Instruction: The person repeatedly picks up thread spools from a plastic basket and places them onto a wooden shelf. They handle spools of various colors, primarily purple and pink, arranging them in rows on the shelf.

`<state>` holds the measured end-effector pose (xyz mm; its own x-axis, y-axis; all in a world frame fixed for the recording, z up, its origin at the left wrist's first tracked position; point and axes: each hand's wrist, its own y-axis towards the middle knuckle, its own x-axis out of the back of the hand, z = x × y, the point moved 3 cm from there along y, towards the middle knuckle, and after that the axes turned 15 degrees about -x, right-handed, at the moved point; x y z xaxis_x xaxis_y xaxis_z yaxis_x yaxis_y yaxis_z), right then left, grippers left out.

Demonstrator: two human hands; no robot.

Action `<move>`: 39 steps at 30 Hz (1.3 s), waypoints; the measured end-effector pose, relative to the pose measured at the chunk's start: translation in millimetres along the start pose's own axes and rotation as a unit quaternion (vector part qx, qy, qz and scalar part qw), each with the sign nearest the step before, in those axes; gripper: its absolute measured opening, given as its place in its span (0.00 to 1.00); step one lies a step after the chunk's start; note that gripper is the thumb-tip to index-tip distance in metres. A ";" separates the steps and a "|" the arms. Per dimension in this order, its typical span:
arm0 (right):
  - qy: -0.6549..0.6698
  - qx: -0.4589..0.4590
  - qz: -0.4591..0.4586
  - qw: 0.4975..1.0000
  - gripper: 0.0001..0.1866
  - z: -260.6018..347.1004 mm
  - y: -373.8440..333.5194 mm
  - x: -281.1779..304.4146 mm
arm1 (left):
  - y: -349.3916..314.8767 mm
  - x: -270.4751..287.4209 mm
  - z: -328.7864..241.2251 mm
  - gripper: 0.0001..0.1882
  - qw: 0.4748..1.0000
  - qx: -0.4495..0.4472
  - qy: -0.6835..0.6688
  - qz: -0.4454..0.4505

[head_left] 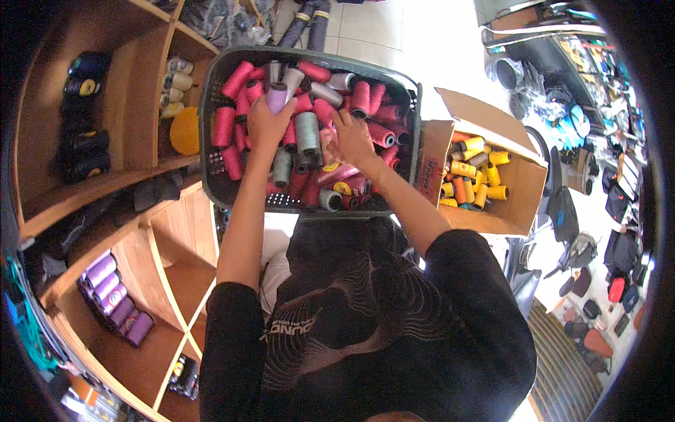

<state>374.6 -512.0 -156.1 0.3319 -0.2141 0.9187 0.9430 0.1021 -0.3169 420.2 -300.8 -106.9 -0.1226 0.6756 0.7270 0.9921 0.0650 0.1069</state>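
A large dark plastic basket (204,151) in front of me is heaped with thread spools, most of them pink-red (223,126). My left hand (270,125) is closed around a lilac thread spool (276,97) at the basket's upper left part. Over the middle of the heap, my right hand (354,138) has its fingers apart and rests among the spools, beside a pale pink one (328,144). Grey-green spools (307,133) lie between the two hands. A few silvery grey spools (325,94) sit near the far side. Parts of the right fingertips are hidden among the spools.
An open cardboard box (531,184) with yellow and orange spools (464,169) stands right of the basket. Wooden shelving (133,105) on the left holds dark, cream and purple spools (112,288). Bags and assorted items (622,246) lie along the far right.
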 end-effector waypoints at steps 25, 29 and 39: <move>0.058 -0.117 0.063 0.989 0.44 18.2 61.1 -28.6 | 6.6 -27.7 56.8 0.36 0.975 -0.006 0.046 0.219; 0.043 -0.087 0.133 0.986 0.38 25.3 49.3 -25.7 | -26.2 -17.4 72.4 0.38 0.952 0.064 0.046 0.296; -0.110 0.059 0.171 0.977 0.23 13.1 -3.1 11.2 | -51.0 -19.1 93.8 0.43 0.961 0.039 -0.030 0.273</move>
<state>375.1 -502.0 -141.7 0.6013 0.0659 0.7963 0.7637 0.2457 -0.5970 374.3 -248.2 -189.8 0.4153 0.6657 0.6200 0.9076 -0.2569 -0.3321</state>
